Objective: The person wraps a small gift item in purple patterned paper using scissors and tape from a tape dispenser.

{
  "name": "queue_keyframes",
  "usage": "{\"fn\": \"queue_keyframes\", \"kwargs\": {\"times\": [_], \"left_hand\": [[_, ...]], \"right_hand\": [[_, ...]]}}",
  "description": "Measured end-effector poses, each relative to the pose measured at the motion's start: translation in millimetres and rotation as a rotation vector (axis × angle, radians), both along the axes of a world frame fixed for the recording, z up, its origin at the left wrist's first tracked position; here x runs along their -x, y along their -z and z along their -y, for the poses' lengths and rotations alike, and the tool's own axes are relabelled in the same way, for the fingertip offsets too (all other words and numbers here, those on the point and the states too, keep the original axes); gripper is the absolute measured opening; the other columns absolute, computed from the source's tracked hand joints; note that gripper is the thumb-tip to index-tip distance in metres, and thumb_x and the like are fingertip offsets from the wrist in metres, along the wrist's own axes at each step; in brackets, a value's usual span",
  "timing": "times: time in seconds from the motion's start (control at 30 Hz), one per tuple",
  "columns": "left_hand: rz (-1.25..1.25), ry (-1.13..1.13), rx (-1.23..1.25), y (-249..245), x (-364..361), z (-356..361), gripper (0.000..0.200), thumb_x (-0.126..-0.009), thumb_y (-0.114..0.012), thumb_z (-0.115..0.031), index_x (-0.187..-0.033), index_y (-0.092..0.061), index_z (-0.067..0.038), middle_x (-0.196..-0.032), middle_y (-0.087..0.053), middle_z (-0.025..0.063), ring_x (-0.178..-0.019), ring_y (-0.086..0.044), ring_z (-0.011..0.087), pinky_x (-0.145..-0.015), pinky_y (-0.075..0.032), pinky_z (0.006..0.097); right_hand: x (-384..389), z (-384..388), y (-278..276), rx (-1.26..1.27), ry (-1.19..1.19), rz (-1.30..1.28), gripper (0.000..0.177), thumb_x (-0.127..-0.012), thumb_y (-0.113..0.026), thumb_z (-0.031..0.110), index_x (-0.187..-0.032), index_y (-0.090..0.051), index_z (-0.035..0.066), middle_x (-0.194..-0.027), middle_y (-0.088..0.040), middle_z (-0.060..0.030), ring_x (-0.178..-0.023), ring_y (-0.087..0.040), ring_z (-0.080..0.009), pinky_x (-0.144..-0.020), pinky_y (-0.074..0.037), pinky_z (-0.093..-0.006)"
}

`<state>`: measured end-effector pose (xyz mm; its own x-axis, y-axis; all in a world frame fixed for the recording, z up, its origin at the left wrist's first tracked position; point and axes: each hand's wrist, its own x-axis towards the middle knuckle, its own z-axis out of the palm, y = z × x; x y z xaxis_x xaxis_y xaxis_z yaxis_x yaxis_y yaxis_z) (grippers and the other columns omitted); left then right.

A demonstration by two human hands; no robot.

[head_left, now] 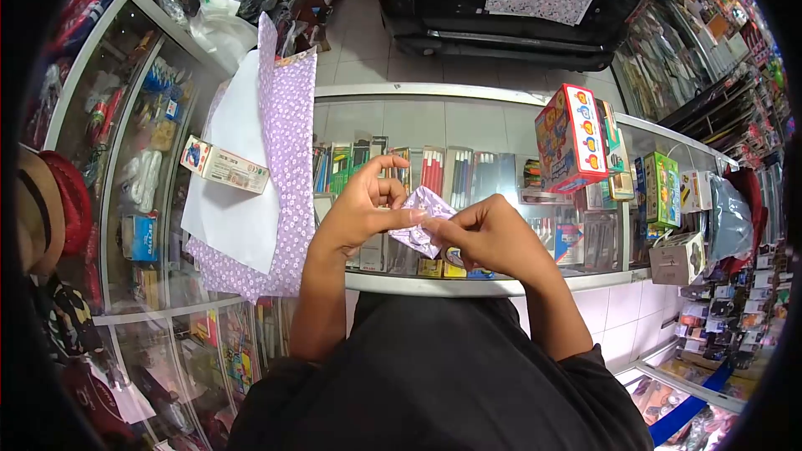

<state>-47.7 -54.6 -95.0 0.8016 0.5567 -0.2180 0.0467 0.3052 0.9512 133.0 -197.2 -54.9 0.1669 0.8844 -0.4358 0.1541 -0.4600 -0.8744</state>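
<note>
Between my hands, just above the glass counter, is a small packet in purple floral paper [411,241], its paper folded and creased on top. My left hand [364,207] grips its left side, the thumb laid across the paper and the other fingers curled. At the packet's right edge, my right hand [491,238] pinches the paper between thumb and fingertips. What lies inside the paper is hidden. To the left, a large sheet of purple floral wrapping paper [292,134] lies with a white sheet [238,225] over part of it, and a small printed box [224,165] rests on top.
Pens and pencils show inside the glass counter [401,284]. A red toy box [571,138] stands on its right side, near a green box [662,190] and a cream box [677,259]. Glass cabinets [125,150] flank the left. Beyond the counter is a black car [510,46].
</note>
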Motion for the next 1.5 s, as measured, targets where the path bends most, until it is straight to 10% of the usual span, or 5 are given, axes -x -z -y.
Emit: {"fn": "queue_keyframes", "kwargs": {"times": [0.57, 0.77, 1.5], "left_hand": [[-0.057, 0.037, -0.070, -2, -2, -4, 0.087, -0.071, -0.092, -0.008, -0.144, -0.046, -0.002, -0.074, -0.056, -0.0052, -0.071, -0.054, 0.0045, -0.076, -0.042, 0.0227], [-0.050, 0.039, -0.050, 0, -1, -7, 0.087, -0.071, -0.092, -0.007, -0.144, -0.046, -0.002, -0.074, -0.056, -0.0051, -0.071, -0.054, 0.0044, -0.074, -0.042, 0.0221], [-0.047, 0.041, -0.018, -2, -2, -9, 0.082, -0.073, -0.089, -0.005, -0.143, -0.046, -0.002, -0.074, -0.052, -0.0045, -0.069, -0.051, 0.0037, -0.068, -0.040, 0.0203]], "right_hand": [[4, 26, -7, -0.012, -0.078, -0.163, 0.029, -0.106, -0.061, 0.022, -0.113, -0.067, -0.006, -0.066, -0.063, 0.0000, -0.057, -0.064, -0.0074, -0.047, -0.036, -0.0234], [7, 28, -21, 0.003, 0.011, -0.054, 0.041, -0.102, -0.067, 0.019, -0.130, -0.041, 0.004, -0.066, -0.066, -0.0082, -0.049, -0.057, -0.0081, -0.043, -0.035, -0.0247], [6, 24, -10, 0.195, 0.109, -0.164, 0.024, -0.100, -0.069, 0.020, -0.096, -0.059, -0.002, -0.059, -0.062, -0.0065, -0.038, -0.053, -0.0117, -0.036, -0.038, -0.0265]]}}
